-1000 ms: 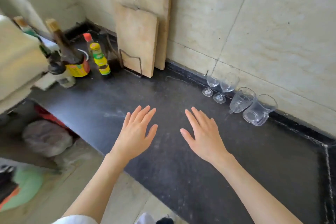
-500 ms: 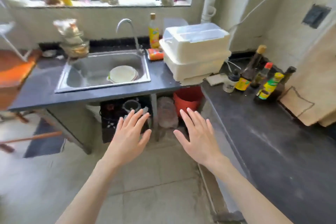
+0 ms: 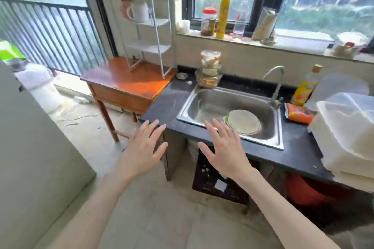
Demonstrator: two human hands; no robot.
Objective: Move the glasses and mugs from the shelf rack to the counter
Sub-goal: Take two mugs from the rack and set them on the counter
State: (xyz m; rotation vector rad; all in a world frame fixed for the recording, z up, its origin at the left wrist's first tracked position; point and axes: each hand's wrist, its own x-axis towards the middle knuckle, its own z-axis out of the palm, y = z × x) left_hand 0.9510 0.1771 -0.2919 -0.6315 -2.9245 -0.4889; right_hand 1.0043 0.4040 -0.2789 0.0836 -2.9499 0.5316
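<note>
- A white mug (image 3: 140, 11) stood on an upper tier of the white wire shelf rack (image 3: 159, 26), with a brownish mug (image 3: 123, 7) just behind it to the left; both were blurred, and I could not tell whether any glasses were on the rack.
- The shelf rack stood upright on the back part of a small wooden table (image 3: 129, 85), which butted against the left end of the dark counter (image 3: 293, 147).
- The left hand (image 3: 144, 148) was held in the air in front of the counter's left corner, palm down, fingers straight and spread, holding nothing.
- The right hand (image 3: 224, 150) was held beside it, over the counter's front edge near the sink (image 3: 214, 105), likewise flat with fingers spread and holding nothing.
- Both hands were well apart from the rack and the mugs.
- A round plate (image 3: 243, 121) lay in the sink, under the tap (image 3: 276, 83).
- A stack of food containers (image 3: 209, 68) sat on the counter behind the sink's left corner.
- A yellow bottle (image 3: 305, 89) and an orange packet (image 3: 298, 113) were to the right of the sink, next to a white plastic box (image 3: 348, 133).
- Jars and bottles lined the window sill (image 3: 293, 43).
</note>
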